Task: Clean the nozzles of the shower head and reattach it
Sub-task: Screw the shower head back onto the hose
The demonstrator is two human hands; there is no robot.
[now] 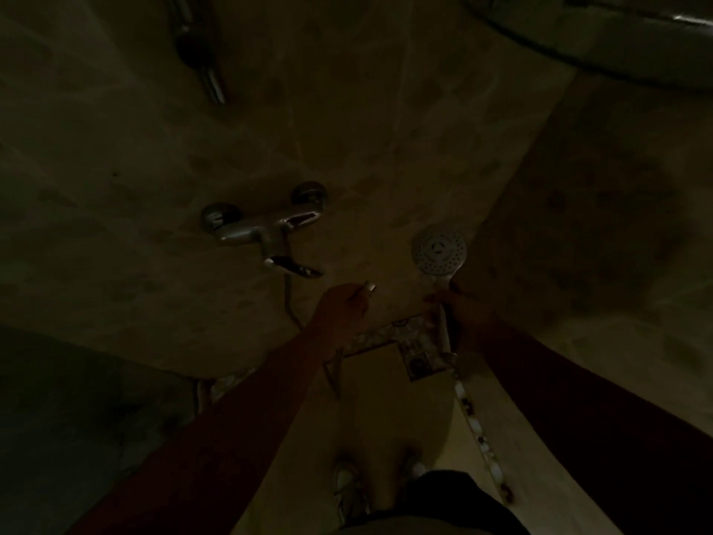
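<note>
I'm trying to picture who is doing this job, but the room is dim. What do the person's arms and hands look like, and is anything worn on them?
Both forearms look bare, with no sleeve in view, though the light is poor. The left hand and right hand show no gloves, and I can make out no watch or rings.

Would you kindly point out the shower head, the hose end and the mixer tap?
shower head [438, 249]: head view, centre of nozzle face.
hose end [369, 287]: head view, metal connector.
mixer tap [247, 231]: head view, chrome body.
</note>
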